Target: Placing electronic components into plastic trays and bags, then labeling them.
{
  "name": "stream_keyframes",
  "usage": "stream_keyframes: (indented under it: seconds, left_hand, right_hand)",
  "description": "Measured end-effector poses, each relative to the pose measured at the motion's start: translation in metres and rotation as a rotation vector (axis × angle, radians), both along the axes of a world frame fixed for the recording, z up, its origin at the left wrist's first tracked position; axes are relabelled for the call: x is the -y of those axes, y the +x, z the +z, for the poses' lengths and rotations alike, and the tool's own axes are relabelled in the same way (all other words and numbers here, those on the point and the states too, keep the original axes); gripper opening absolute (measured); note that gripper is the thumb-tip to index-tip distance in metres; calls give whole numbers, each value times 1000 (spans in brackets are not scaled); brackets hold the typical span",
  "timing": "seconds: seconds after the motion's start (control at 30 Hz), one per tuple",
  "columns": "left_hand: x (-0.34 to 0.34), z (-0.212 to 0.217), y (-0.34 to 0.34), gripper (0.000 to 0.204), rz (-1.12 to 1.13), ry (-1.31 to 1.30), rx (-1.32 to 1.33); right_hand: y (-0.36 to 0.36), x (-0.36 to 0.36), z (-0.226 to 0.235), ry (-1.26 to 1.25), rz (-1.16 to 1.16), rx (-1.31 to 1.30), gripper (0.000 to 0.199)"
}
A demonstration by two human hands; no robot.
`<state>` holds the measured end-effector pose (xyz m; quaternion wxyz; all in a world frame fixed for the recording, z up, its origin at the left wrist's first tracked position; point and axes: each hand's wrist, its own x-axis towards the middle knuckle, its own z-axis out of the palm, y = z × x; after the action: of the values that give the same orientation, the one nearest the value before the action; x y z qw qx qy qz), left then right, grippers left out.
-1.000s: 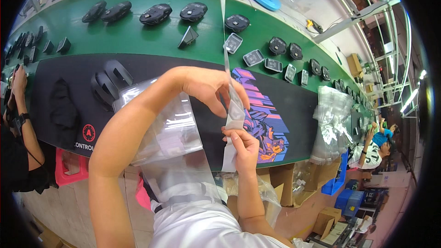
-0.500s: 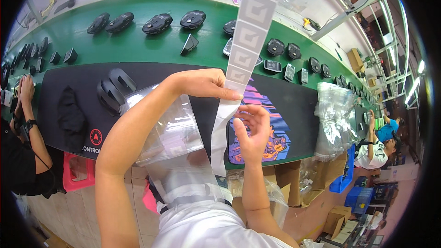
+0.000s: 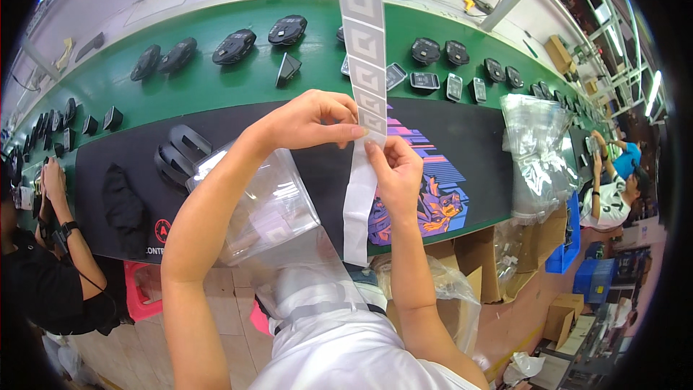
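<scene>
And here the label strip [image 3: 367, 72] is pinched at its left edge by the left hand [image 3: 316, 123]; just below those fingertips, it is gripped between the right hand's [image 3: 399, 173] thumb and forefinger, presumably so it is steadied. Labels are stretched above the fingers; below-left of them, clear plastic sleeves [image 3: 278, 206] are laid, probably for easy reach.

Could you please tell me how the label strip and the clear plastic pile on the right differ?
The strip is long and narrow; the pile is broad and crumpled. The strip bears grey squares with pale shapes; the pile is clear and shiny. The strip is held up by the left hand and right hand; the pile lies untouched by either. Both look flexible.
</scene>
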<state>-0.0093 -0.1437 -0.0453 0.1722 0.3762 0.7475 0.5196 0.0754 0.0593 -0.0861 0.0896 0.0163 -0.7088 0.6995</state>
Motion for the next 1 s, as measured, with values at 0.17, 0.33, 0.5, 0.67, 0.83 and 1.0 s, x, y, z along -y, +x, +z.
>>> stream_keyframes:
  seconds: [0.17,0.33,0.5,0.67,0.83,1.0]
  left_hand:
    - [-5,8,12,58,-20,274,163]
    - [-1,3,10,80,-35,186,168]
    - [-2,0,11,78,-44,212,170]
    - [-2,-2,13,65,-21,248,202]
    - [-4,-8,13,47,29,225,195]
    - [0,-5,15,32,42,175,55]
  right_hand:
    - [4,0,7,6,122,60,16]
    - [13,2,10,0,180,-53,19]
    - [11,10,14,-56,82,-194,21]
    - [15,22,14,-220,39,-205,21]
    - [12,15,13,39,-63,-169,19]
    - [6,6,9,414,-112,-246,20]
